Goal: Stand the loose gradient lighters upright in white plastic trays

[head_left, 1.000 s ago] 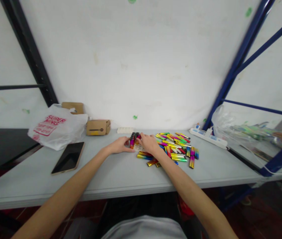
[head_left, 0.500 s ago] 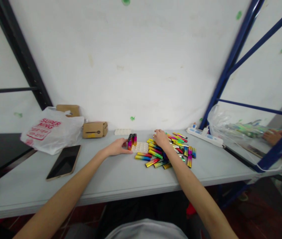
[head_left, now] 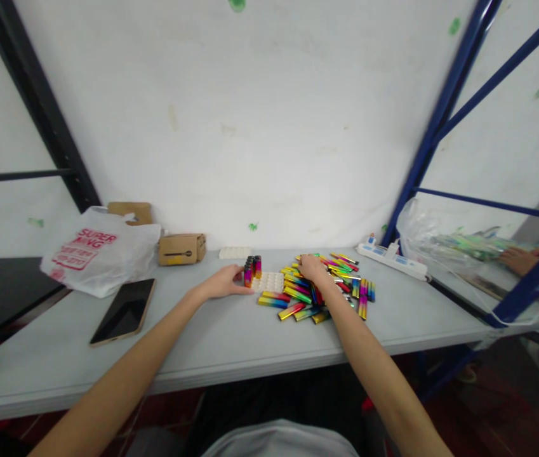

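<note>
A white tray [head_left: 272,282] with small cells lies on the grey table [head_left: 212,336]. Several colourful metallic sticks [head_left: 252,269] stand upright in its left end. My left hand [head_left: 224,282] rests against the tray's left side, fingers curled loosely by the standing sticks. A loose pile of the same rainbow-coloured sticks [head_left: 326,285] lies to the right of the tray. My right hand [head_left: 311,267] is down on the far part of that pile, fingers bent onto the sticks; what they grip is hidden.
A phone [head_left: 124,310] lies face up at the left. A white plastic bag [head_left: 100,249] and two cardboard boxes [head_left: 181,248] stand at the back left, a second white tray [head_left: 234,252] at the back. A power strip [head_left: 392,259] and blue rack [head_left: 433,133] are right. Another person's hand [head_left: 517,259] shows far right.
My right hand left the tray and moved right onto the loose pile. The left hand stayed at the tray. The camera shifted slightly.
</note>
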### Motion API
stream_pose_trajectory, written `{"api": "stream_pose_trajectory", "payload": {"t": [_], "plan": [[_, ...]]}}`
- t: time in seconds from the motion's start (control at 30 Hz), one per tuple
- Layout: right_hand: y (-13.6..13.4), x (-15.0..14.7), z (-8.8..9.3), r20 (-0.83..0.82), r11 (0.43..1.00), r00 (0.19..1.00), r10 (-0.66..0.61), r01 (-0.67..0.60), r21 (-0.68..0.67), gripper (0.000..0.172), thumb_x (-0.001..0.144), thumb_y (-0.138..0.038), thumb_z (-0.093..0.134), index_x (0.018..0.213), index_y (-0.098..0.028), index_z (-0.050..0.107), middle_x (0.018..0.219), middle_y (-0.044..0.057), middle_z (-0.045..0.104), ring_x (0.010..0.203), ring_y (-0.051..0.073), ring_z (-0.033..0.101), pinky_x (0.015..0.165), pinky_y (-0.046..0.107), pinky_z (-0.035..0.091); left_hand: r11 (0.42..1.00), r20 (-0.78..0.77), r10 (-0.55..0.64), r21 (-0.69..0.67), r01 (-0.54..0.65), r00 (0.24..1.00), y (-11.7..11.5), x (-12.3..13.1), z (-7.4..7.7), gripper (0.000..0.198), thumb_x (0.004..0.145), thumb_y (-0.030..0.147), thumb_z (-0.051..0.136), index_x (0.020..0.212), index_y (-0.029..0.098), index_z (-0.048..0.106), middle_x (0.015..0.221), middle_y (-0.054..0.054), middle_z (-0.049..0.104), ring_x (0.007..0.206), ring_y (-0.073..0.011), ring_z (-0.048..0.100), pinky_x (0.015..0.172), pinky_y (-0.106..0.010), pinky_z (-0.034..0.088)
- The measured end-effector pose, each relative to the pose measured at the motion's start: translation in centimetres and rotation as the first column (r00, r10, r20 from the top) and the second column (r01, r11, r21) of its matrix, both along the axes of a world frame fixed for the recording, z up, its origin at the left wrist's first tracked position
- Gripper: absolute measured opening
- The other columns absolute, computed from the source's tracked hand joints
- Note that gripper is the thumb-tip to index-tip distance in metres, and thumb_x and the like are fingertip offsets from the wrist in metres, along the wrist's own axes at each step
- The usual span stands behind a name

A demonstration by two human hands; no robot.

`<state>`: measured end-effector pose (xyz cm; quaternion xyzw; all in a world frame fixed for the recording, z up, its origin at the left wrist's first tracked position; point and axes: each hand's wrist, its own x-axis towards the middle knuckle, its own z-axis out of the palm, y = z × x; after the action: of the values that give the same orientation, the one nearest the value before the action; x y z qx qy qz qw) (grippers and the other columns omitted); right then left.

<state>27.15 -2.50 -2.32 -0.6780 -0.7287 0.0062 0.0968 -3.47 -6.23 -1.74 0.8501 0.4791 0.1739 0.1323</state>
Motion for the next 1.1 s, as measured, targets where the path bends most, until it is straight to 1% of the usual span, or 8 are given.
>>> {"api": "stream_pose_trajectory", "payload": {"t": [0.2,0.37,0.5,0.67,0.8,0.87,1.0,1.1], "plan": [[0.6,0.1,-0.7,-0.129,0.985,0.989,0.070,-0.048,0.164,0.029,0.097,-0.006,0.040,0.115,-0.012,0.063,0.110,0.016,0.064,0.098,0.022,0.062,0.089,0.030,0.044,1.000,-0.004,0.013,-0.003,-0.013,1.000,-0.2,0.1,0.2,0.064,0.066,0.076,0.070,0.091,0.016,0.064,0.085,-0.005,0.063,0.076,-0.0238,0.057,0.066,-0.030,0.041],[1.4,-0.1,-0.5,-0.314,0.937,0.931,0.187,-0.073,0.342,0.017,0.089,-0.006,0.054,0.098,-0.014,0.065,0.103,0.012,0.063,0.091,0.019,0.061,0.090,0.029,0.044,1.000,0.022,0.011,-0.001,-0.011,1.000,-0.3,0.1,0.2,0.064,0.065,0.075,0.071,0.091,0.017,0.065,0.084,-0.004,0.063,0.075,-0.0234,0.057,0.065,-0.030,0.041],[1.8,-0.7,-0.6,-0.491,0.901,0.802,0.342,-0.130,0.414,0.009,0.084,-0.013,0.065,0.092,-0.016,0.065,0.098,0.007,0.066,0.080,0.015,0.063,0.086,0.030,0.049,1.000,0.015,0.008,-0.001,-0.008,1.000,-0.2,0.1,0.2,0.063,0.065,0.074,0.071,0.090,0.017,0.065,0.083,-0.004,0.063,0.075,-0.0231,0.056,0.065,-0.030,0.040],[1.7,-1.3,-0.8,-0.715,0.918,0.595,0.367,-0.111,0.380,0.019,0.075,-0.024,0.074,0.092,-0.020,0.066,0.096,0.003,0.071,0.078,0.017,0.066,0.083,0.034,0.053,1.000,0.006,0.010,0.007,-0.010,1.000,-0.1,0.1,0.1,0.063,0.064,0.074,0.071,0.091,0.017,0.065,0.084,-0.004,0.063,0.074,-0.0231,0.056,0.065,-0.030,0.040],[1.3,-1.6,-0.6,-0.819,0.909,0.396,0.416,-0.169,0.381,0.038,0.071,-0.038,0.079,0.101,-0.019,0.064,0.101,0.004,0.071,0.077,0.016,0.068,0.076,0.030,0.054,1.000,0.004,0.002,0.009,-0.002,1.000,0.0,0.1,0.0,0.063,0.065,0.074,0.071,0.091,0.017,0.065,0.083,-0.004,0.063,0.074,-0.0232,0.056,0.065,-0.030,0.039],[0.9,-1.9,-0.5,-0.793,0.883,0.392,0.468,-0.238,0.404,0.041,0.072,-0.041,0.079,0.103,-0.019,0.063,0.099,0.004,0.071,0.076,0.016,0.067,0.073,0.029,0.053,1.000,0.000,0.004,0.006,-0.004,1.000,0.0,0.1,0.0,0.064,0.066,0.075,0.070,0.092,0.017,0.065,0.084,-0.005,0.064,0.075,-0.0235,0.056,0.066,-0.030,0.040],[0.0,-2.9,-0.8,-0.641,0.806,0.494,0.587,-0.426,0.411,0.035,0.075,-0.034,0.079,0.103,-0.020,0.064,0.098,0.004,0.072,0.084,0.017,0.068,0.078,0.030,0.053,1.000,0.009,0.006,-0.007,-0.006,1.000,-0.1,0.1,0.0,0.064,0.066,0.074,0.071,0.095,0.017,0.066,0.086,-0.005,0.064,0.077,-0.0238,0.057,0.067,-0.030,0.041],[-0.5,-3.4,-1.2,-0.565,0.794,0.562,0.604,-0.483,0.369,0.042,0.075,-0.030,0.080,0.112,-0.021,0.063,0.099,0.004,0.073,0.086,0.017,0.067,0.079,0.030,0.052,1.000,0.010,0.009,-0.003,-0.009,1.000,-0.1,0.1,0.0,0.064,0.065,0.074,0.071,0.094,0.017,0.066,0.084,-0.004,0.063,0.075,-0.0233,0.057,0.066,-0.030,0.041]]}}
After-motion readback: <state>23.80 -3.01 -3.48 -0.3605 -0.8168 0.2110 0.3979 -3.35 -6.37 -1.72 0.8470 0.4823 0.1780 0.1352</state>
